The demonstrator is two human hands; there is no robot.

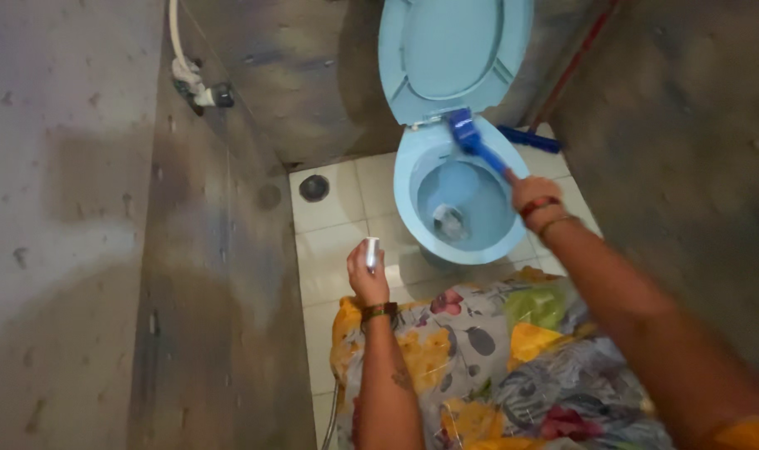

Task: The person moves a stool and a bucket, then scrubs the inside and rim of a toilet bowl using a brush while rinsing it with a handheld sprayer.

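A light blue toilet bowl (pixel 413 179) stands on the tiled floor with its seat and lid (pixel 450 50) raised against the back wall. My right hand (pixel 531 196) grips the handle of a blue toilet brush (pixel 467 133), whose head rests on the bowl's rear rim near the hinge. My left hand (pixel 368 279) is held over the floor, left of the bowl, closed around a small white spray nozzle (pixel 372 252). Bracelets sit on both wrists.
Stained grey walls close in on the left and right. A round floor drain (pixel 313 187) lies left of the bowl. A hose fitting (pixel 197 87) hangs on the left wall. A blue object (pixel 531 140) lies behind the bowl. My floral garment (pixel 488 367) fills the lower middle.
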